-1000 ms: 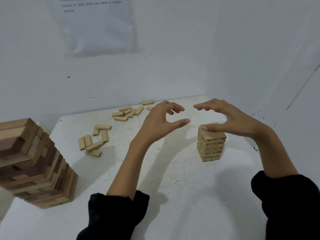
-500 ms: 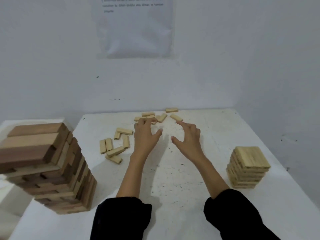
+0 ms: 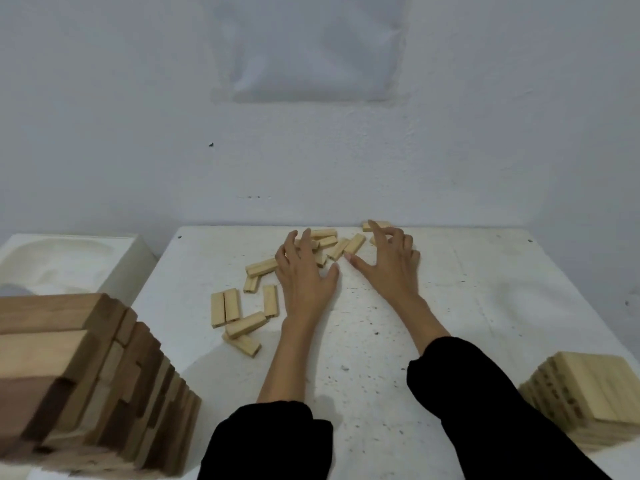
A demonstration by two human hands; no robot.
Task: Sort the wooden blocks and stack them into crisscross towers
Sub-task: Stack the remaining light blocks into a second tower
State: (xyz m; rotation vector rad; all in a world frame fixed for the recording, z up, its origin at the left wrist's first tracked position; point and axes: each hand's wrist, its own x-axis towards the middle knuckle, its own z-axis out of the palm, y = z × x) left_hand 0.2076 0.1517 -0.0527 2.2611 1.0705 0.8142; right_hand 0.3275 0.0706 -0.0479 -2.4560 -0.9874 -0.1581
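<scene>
Your left hand [image 3: 304, 271] and right hand [image 3: 388, 261] are palm-down on outstretched arms, fingers spread and gripping nothing, fingertips over the loose blocks [image 3: 337, 244] at the bench [image 3: 467, 306] far edge, small tower [image 3: 588, 393] near-right, big tower [image 3: 79, 375] near-left.

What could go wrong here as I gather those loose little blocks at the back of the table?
The small light tower stands close to your right sleeve; pulling that arm back wide could nudge it. The large dark tower on the left looks unevenly stacked, so an elbow bump may topple it. Sweeping with the left hand and right hand may scatter the loose blocks.
</scene>
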